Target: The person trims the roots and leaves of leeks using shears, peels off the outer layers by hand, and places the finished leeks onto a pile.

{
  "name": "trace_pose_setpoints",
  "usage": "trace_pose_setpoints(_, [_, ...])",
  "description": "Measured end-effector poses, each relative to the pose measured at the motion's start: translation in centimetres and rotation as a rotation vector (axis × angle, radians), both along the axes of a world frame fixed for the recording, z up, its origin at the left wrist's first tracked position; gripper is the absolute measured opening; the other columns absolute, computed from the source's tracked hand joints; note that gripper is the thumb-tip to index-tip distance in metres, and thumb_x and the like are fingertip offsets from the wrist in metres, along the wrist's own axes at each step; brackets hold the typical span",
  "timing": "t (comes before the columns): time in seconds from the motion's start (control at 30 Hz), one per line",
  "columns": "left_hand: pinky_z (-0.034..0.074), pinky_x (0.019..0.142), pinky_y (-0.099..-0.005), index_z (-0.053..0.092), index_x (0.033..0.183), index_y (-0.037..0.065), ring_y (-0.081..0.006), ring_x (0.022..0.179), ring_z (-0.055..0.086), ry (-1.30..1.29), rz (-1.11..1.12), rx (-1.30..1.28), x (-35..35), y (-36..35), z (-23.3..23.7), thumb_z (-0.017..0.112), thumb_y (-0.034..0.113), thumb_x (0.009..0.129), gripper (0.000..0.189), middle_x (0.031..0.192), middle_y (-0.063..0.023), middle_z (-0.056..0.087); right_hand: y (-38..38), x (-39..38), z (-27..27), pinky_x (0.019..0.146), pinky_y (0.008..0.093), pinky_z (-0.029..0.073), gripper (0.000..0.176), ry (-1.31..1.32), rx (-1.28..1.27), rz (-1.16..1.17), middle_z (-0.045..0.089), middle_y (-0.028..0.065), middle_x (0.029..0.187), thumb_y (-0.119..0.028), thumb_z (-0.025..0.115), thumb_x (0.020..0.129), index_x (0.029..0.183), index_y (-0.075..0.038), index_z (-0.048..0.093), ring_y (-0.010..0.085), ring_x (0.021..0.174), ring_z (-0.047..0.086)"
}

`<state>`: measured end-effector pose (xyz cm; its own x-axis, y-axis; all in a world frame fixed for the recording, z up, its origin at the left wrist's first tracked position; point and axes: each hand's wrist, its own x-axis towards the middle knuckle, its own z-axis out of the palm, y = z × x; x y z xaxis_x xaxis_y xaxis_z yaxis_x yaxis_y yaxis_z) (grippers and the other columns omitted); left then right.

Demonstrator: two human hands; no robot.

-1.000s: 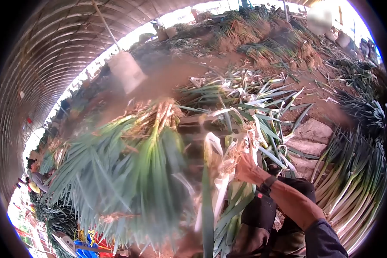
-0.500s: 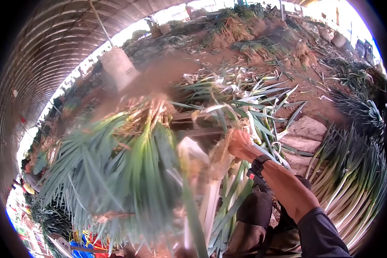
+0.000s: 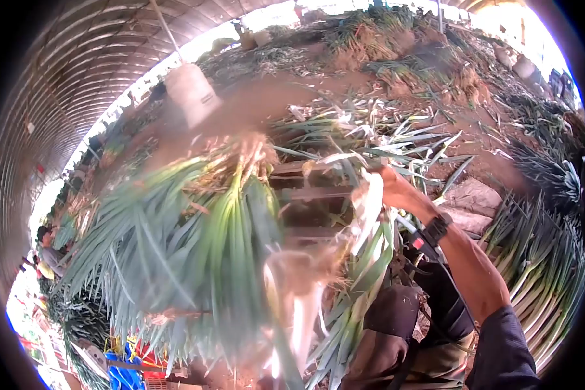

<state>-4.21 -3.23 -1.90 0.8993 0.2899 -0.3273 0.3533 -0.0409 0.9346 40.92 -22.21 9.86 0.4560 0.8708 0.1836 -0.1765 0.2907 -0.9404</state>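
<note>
My right hand (image 3: 391, 187), with a dark watch on its wrist, is closed on pale leek leaf strips (image 3: 368, 208) hanging below its fingers. To its lower left is a leek (image 3: 305, 318) with its white stem upright and hairy roots at the top, blurred by motion. A smeared, skin-toned patch lies beside that stem; whether it is my left hand I cannot make out. Further left lies a large pile of leeks (image 3: 227, 227), roots at the top and green leaves hanging down. Loose green leaves (image 3: 364, 292) hang between the stem and my knee.
Wooden slats (image 3: 312, 194) show beside the pile. Peeled leaf scraps (image 3: 396, 133) litter the soil ahead. Bundled leeks (image 3: 539, 266) lie at right near a pale sack (image 3: 471, 198). A whitish container (image 3: 190, 91) stands at a pole. Another person (image 3: 49, 250) is at far left.
My right hand has moved slightly right and up, drawing pale leaf strips away from the leek. The leek's rooted end now sits lower. The view has shifted a little.
</note>
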Motion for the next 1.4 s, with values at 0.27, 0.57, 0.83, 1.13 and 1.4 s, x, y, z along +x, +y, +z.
trace_pose_setpoints(0.27, [0.049,0.095,-0.0412,0.014,0.160,0.009,-0.0298,0.136,0.043,0.023,0.089,0.253,5.3,2.9,0.7,0.061,0.065,0.085,0.105,0.158,-0.0104,0.025,-2.5,-12.8,-1.6,0.101,0.0356,0.050,0.074,0.389,0.077,0.355,0.054,0.0165,0.141,-0.042,0.069,0.093,0.148,-0.002,0.042,0.0219,0.119,0.060])
trace_pose_setpoints(0.57, [0.050,0.095,-0.0412,0.015,0.159,0.008,-0.0296,0.134,0.044,0.066,0.117,0.531,9.1,1.5,-2.0,0.063,0.062,0.084,0.104,0.156,-0.0107,0.028,0.2,-19.0,-4.7,0.092,0.0354,0.053,0.052,0.467,0.103,0.415,0.060,0.0122,0.126,-0.034,0.065,0.096,0.136,-0.003,0.050,0.0206,0.106,0.063])
trace_pose_setpoints(0.83, [0.050,0.095,-0.0411,0.017,0.158,0.008,-0.0294,0.132,0.045,0.062,0.097,0.444,5.2,1.3,-2.0,0.065,0.059,0.084,0.103,0.154,-0.0109,0.031,1.5,-23.5,-10.3,0.084,0.0353,0.055,0.035,0.804,0.191,0.503,0.066,0.0084,0.112,-0.027,0.061,0.100,0.125,-0.004,0.058,0.0194,0.094,0.067])
trace_pose_setpoints(1.13, [0.050,0.096,-0.0411,0.018,0.158,0.007,-0.0292,0.130,0.047,0.083,0.093,0.368,1.4,0.6,-1.9,0.068,0.056,0.083,0.102,0.151,-0.0112,0.033,1.1,-26.3,-10.0,0.083,0.0362,0.056,0.030,0.770,0.112,0.346,0.067,0.0091,0.109,-0.023,0.061,0.097,0.121,-0.005,0.060,0.0217,0.092,0.067])
trace_pose_setpoints(1.4, [0.050,0.096,-0.0411,0.020,0.157,0.006,-0.0290,0.129,0.048,0.069,0.112,0.410,4.8,1.9,-1.9,0.070,0.053,0.083,0.101,0.149,-0.0115,0.036,1.8,-23.2,-6.8,0.082,0.0370,0.056,0.027,0.309,-0.107,0.059,0.068,0.0098,0.106,-0.020,0.061,0.095,0.117,-0.005,0.062,0.0237,0.091,0.068])
